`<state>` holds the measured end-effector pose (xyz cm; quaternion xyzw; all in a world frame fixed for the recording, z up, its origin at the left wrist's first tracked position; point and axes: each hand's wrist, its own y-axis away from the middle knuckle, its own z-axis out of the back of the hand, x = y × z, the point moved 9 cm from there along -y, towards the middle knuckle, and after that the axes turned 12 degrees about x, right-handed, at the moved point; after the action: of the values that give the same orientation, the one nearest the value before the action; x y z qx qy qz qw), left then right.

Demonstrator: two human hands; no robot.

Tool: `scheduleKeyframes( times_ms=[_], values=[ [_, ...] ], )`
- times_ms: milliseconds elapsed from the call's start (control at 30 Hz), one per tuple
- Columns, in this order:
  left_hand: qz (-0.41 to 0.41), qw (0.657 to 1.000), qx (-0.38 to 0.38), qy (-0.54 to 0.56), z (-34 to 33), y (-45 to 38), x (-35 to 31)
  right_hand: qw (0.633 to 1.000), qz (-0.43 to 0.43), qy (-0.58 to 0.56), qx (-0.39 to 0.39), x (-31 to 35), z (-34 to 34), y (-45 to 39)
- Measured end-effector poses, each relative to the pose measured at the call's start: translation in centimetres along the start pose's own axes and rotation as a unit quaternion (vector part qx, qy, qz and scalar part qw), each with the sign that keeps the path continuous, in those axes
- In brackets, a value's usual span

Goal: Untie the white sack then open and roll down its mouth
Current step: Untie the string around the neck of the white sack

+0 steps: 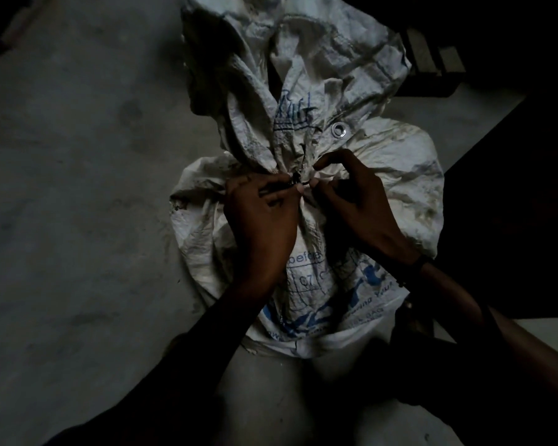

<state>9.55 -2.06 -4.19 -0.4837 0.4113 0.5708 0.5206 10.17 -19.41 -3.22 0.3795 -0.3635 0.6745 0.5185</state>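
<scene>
Untying: the first step is in hand; the crumpled white woven-plastic sack with blue print (306, 220) is tied shut at its neck, so the opening and rolling down of the mouth are not yet begun.
Sack position: it stands on the grey concrete floor (78, 188), bulging body nearest the person, the gathered loose top fanning away beyond the tie, a small round metal eyelet (339, 129) showing in the folds just past the neck.
Tie: a thin dark string or wire (298, 181) cinches the neck; the light is too dim to tell its material or how the knot runs.
Left hand (264, 207): reaches in from the lower left, back of the hand up, fingertips curled and pinching at the dark tie on the left of the neck.
Right hand (351, 201): comes from the lower right, a dark band on the wrist, thumb and forefinger curled and pinching the tie and bunched fabric on the right of the neck.
Hands together: fingertips nearly meet over the knot.
Next move: likely calls for working one end loose with the fingertips while the other hand steadies the neck, then drawing the tie clear.
</scene>
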Motion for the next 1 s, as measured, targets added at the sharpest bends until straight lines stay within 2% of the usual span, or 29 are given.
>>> scheduleKeyframes(
  times_ms=[167, 267, 333, 433, 633, 800, 1000],
  values=[
    [0.022, 0.998, -0.010, -0.065, 0.3, -0.5, 0.4, 0.999, 0.007, 0.008, 0.030, 0.1, -0.5, 0.4],
    [0.104, 0.994, 0.038, 0.019, -0.1, -1.1, 2.1, 0.999, 0.000, 0.032, 0.021, -0.2, -0.1, 0.3],
    [0.178, 0.974, 0.087, 0.107, -0.7, -1.1, 3.3, 0.999, -0.007, 0.029, 0.021, -0.5, 0.1, 0.1],
    [0.232, 0.952, 0.146, 0.136, -0.9, -0.6, 3.9, 0.999, -0.003, 0.019, 0.028, -0.4, 0.0, 0.0],
    [0.112, 0.974, 0.154, 0.125, 0.5, -1.7, 2.1, 1.000, 0.001, 0.018, 0.023, -0.2, -0.1, -0.1],
    [0.030, 0.987, 0.150, -0.037, 1.1, -1.7, 1.1, 0.999, -0.008, 0.024, 0.026, -0.2, -0.4, -0.4],
    [-0.026, 0.987, 0.124, -0.097, 0.5, -1.1, -0.1, 0.999, -0.016, 0.012, 0.045, -0.6, -0.5, -0.4]
  ],
)
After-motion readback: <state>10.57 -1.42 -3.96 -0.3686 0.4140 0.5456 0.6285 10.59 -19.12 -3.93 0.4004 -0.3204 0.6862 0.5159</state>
